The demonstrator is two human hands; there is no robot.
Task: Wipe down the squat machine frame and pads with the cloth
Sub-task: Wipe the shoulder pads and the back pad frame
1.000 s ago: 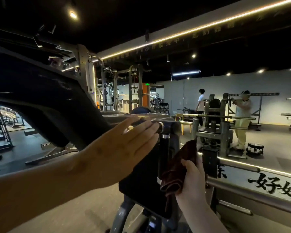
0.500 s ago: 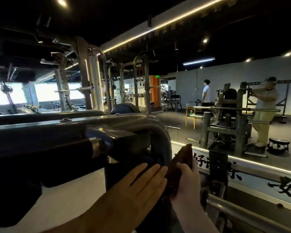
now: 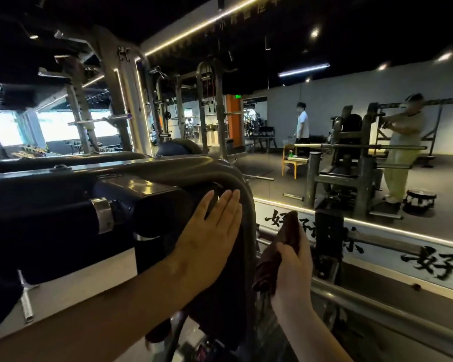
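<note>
Both hands sit higher in the frame than half a second ago. Just right of centre, the dark brown cloth (image 3: pixel 270 265) is bunched in the right hand (image 3: pixel 294 267), whose fingers curl round it, beside the curved grey tube of the squat machine frame (image 3: pixel 168 165). To the left of that tube, the left hand (image 3: pixel 209 239) lies flat with its fingers straight and together on the dark pad (image 3: pixel 220 296). At the upper right, a person in white (image 3: pixel 302 121) stands near other machines.

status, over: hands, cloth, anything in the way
Left hand flat on the pad, fingers straight. Right hand grips the cloth beside the curved frame tube. Nothing seen between cloth and frame.
</note>
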